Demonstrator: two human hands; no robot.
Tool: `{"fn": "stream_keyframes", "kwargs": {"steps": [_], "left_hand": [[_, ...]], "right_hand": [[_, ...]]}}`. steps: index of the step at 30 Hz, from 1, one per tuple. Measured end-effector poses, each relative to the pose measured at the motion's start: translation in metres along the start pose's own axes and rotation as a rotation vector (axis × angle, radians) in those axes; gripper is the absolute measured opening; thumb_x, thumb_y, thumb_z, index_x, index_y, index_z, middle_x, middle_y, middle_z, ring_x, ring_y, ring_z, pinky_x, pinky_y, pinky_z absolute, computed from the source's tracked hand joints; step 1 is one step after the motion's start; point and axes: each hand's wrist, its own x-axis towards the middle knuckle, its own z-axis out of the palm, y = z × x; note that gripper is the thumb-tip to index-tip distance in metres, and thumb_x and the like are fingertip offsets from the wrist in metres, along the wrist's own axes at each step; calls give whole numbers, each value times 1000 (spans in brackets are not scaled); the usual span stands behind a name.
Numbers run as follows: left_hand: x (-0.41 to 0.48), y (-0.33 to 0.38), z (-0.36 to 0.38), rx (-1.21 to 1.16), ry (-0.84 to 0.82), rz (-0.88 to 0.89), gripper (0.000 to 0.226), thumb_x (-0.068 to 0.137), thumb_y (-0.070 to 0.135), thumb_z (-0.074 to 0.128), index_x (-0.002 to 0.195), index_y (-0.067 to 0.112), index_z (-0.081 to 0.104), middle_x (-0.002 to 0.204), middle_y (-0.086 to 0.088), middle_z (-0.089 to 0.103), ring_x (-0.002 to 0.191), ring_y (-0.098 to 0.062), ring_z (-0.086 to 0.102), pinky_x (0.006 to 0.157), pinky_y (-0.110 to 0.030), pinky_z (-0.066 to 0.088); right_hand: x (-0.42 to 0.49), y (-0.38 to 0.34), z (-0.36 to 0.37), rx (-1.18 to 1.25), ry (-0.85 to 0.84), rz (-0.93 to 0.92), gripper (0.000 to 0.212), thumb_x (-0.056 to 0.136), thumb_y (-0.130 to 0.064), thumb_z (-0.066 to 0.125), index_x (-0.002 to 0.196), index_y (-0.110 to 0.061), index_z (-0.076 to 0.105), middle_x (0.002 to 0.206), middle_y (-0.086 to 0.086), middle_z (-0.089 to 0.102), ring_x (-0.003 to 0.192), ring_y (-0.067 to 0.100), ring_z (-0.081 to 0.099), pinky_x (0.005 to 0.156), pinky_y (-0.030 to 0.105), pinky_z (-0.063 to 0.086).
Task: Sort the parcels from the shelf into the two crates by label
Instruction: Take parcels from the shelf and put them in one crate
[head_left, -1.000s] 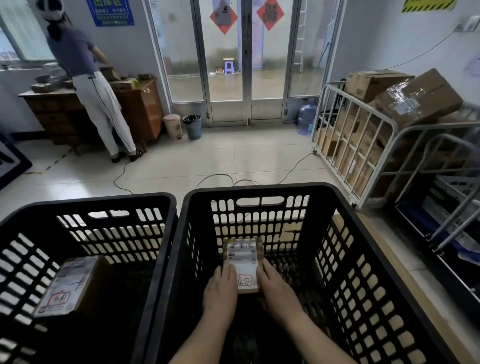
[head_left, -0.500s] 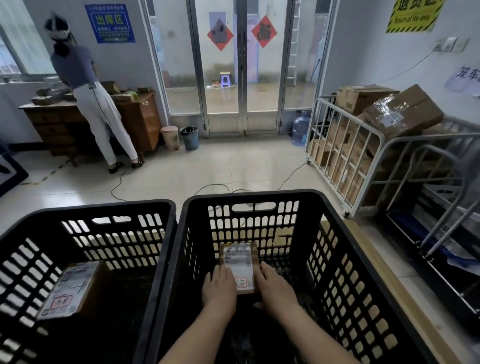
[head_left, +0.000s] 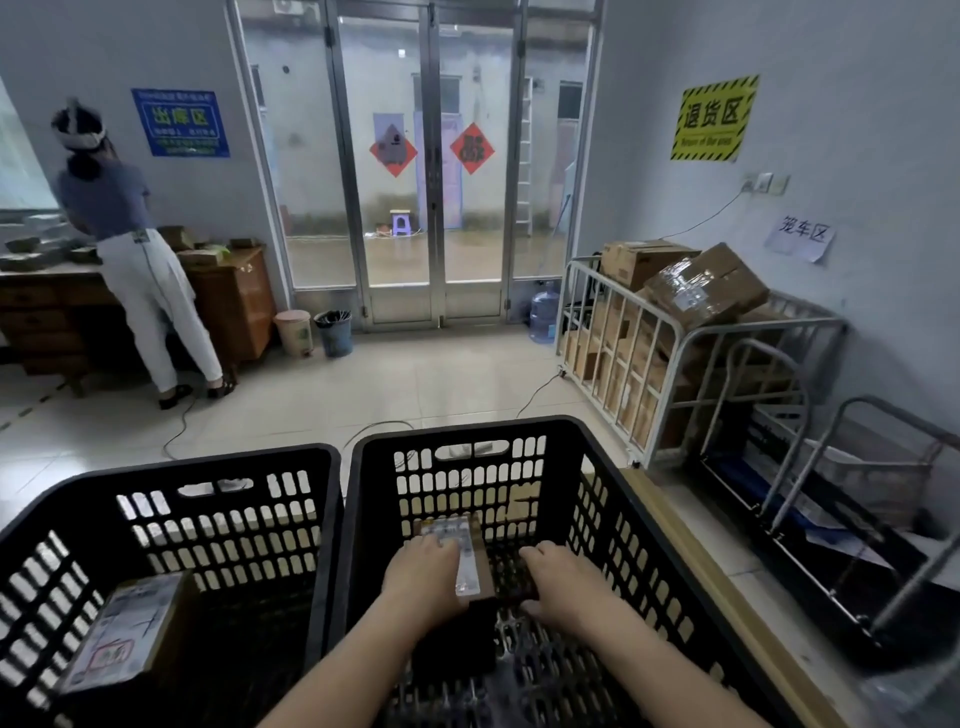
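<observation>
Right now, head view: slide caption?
Left hand on a labelled parcel in the right crate, right hand beside it; second parcel in left crate.

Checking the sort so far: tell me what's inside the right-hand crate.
One brown labelled parcel, the left hand holding it over its label, the right hand at its right side. The crate floor beneath parcel and hands is covered.
</observation>
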Motion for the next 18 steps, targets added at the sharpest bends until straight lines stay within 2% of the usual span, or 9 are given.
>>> {"fn": "stream_keyframes", "kwargs": {"steps": [3, 7, 11, 18], "left_hand": [[-15, 6, -10, 6, 14, 58, 68, 81, 47, 61, 136, 14, 38, 140, -7, 42, 130, -25, 38, 105, -35, 36], [-42, 17, -25, -6, 85, 152, 66, 80, 44, 61, 135, 16, 39, 139, -6, 43, 129, -25, 38, 106, -34, 35], [-73, 29, -39, -3, 81, 234, 70, 80, 46, 62, 138, 16, 36, 141, -7, 41, 132, -26, 35, 108, -37, 34], [-138, 47, -53, 38, 107, 406, 68, 81, 49, 61, 136, 19, 37, 134, -8, 44, 127, -27, 39, 103, -37, 37]], "right_hand": [[-25, 2, -19, -17, 30, 35, 55, 87, -32, 58, 135, -14, 38, 133, 7, 45, 123, 26, 45, 100, 39, 42], [-66, -2, -38, -29, 61, 110, 55, 87, -34, 58, 135, -14, 39, 133, 7, 45, 123, 25, 45, 101, 39, 41], [-116, -11, -52, -18, 92, 200, 55, 87, -35, 59, 135, -15, 40, 134, 6, 46, 124, 25, 45, 102, 40, 40], [-219, -33, -57, -15, 135, 374, 54, 87, -37, 57, 132, -14, 41, 132, 9, 46, 122, 27, 45, 99, 42, 42]]}}
